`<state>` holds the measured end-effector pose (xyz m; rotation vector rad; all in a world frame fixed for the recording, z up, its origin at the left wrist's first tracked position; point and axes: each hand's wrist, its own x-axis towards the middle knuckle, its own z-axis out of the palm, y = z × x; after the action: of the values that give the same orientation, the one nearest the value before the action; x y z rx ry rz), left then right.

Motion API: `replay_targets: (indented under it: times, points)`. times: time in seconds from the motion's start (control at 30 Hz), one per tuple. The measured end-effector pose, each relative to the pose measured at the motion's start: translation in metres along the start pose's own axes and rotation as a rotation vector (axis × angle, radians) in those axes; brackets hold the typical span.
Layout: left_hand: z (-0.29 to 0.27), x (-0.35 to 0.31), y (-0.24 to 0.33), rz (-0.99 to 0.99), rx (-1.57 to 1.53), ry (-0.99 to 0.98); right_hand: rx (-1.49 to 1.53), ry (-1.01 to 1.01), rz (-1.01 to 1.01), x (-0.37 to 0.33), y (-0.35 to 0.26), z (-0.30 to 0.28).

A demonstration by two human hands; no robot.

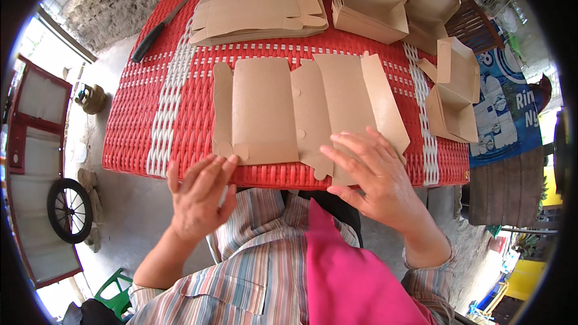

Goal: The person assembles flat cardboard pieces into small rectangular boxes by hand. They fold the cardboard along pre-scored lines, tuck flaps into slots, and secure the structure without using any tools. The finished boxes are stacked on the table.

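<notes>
A flat, creased brown cardboard box blank (262,108) lies on the red and white woven tabletop (186,96) in front of me. At its near left corner, my left hand (201,195) touches the edge with its fingertips, the fingers stretched out and the thumb apart. My right hand (376,174) rests over the blank's near right part with its fingers spread. Some of the near right edge is hidden under that hand. Neither hand is closed round anything.
Beyond the blank lies a stack of flat box blanks (256,9). A knife (158,33) with a black handle is at the far left. Folded open boxes (370,9) stand at the far right, and another open box (454,93) sits by the right edge.
</notes>
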<state>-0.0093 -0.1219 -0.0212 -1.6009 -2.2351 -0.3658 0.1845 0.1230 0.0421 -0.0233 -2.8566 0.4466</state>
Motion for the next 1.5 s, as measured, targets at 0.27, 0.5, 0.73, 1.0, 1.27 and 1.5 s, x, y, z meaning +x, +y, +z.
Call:
replay_targets:
  times: [0.27,0.5,0.73,1.0,1.27,1.5]
  points:
    - [-0.011,0.004,0.019,0.001,-0.017,0.307,-0.22,-0.006,-0.01,-0.022,-0.001,0.016]
    - [-0.014,0.057,0.068,0.196,-0.23,-0.105,-0.389,-0.005,-0.158,-0.029,-0.03,0.026]
    - [-0.011,0.058,0.053,0.283,-0.319,-0.14,-0.437,-0.057,-0.099,-0.029,-0.026,0.0]
    - [-0.005,0.073,0.049,0.122,-0.572,-0.074,0.11,-0.019,0.035,-0.005,0.017,-0.017]
    - [0.007,0.079,0.051,0.039,-0.643,0.013,0.357,-0.001,0.392,0.017,0.021,-0.003]
    - [0.013,0.057,0.062,0.367,-0.275,0.105,-0.124,-0.006,-0.053,0.003,0.008,0.009]
